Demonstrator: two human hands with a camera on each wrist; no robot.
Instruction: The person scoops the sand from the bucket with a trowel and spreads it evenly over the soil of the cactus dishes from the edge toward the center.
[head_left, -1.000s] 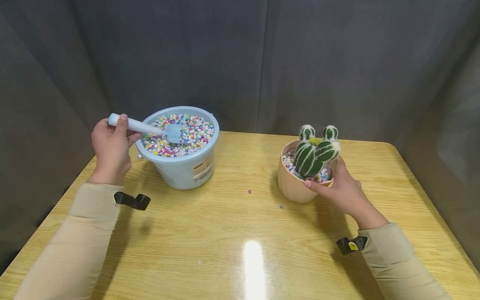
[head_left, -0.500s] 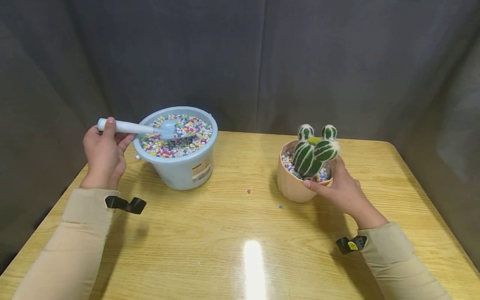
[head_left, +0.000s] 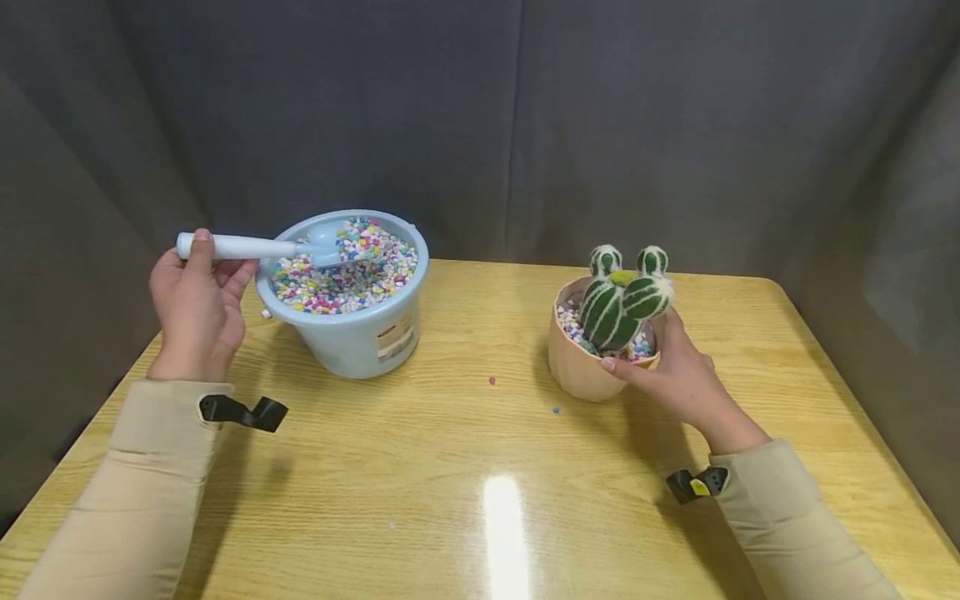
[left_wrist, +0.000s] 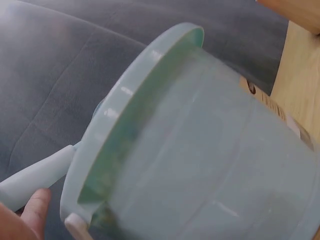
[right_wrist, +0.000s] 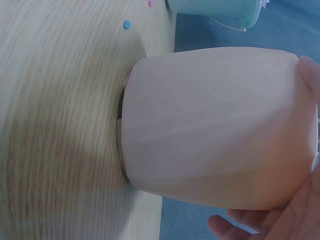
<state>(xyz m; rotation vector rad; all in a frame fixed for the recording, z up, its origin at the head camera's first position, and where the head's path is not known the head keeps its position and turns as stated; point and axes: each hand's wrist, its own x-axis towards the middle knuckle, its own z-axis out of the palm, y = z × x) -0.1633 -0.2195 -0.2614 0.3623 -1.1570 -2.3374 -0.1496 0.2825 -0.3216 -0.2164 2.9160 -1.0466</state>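
Note:
My left hand (head_left: 193, 308) grips the white handle of a small light-blue trowel (head_left: 255, 247), held nearly level. The trowel's blade lies over the colourful pebbles (head_left: 330, 292) in a light-blue bucket (head_left: 356, 346); in the left wrist view the bucket (left_wrist: 200, 145) wall hides the blade. At the right, my right hand (head_left: 678, 379) holds the peach flowerpot (head_left: 581, 371), thumb at the near rim and the other fingers round the far side. A green-and-white-striped toy cactus (head_left: 609, 315) stands in the pot among pebbles. The pot (right_wrist: 215, 125) rests on the table.
The wooden table (head_left: 420, 467) carries a loose pink pebble (head_left: 492, 381) and a blue pebble (head_left: 557, 410) between bucket and pot. A dark grey curtain (head_left: 360, 108) encloses the back and sides.
The left hand has moved left with the trowel, drawing its blade from the bucket's middle toward the left rim and leaving a hollow in the pebbles. The right hand stays on the pot.

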